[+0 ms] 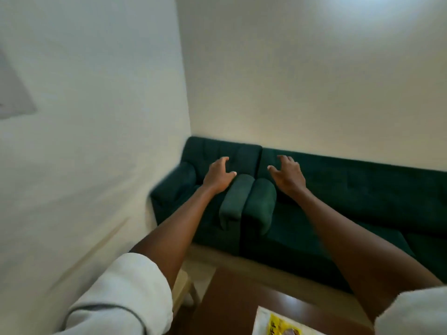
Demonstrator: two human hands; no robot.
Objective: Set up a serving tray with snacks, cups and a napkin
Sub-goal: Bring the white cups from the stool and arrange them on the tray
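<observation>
Both hands, the left hand (217,174) and the right hand (288,174), reached out empty with fingers spread over the green sofa (338,197), far from the desk (232,298). Only a yellow-printed snack packet (278,323) showed at the near edge; no tray was visible, so setup seemed barely begun, and the next move likely called for looking down to the desk.

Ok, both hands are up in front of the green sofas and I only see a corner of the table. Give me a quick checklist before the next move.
1. Left hand free: ok, fingers spread, holding nothing.
2. Right hand free: ok, open and empty.
3. Serving tray located: not ok, no tray shows in this view.
4. Snacks in sight: cannot tell, only the edge of a white and yellow packet shows at the bottom, on the brown table; its contents are unclear.
5. Cups and napkin located: not ok, none visible.
6. View on the work area: not ok, the camera faces the green sofas and the walls; the picture is blurred.
</observation>
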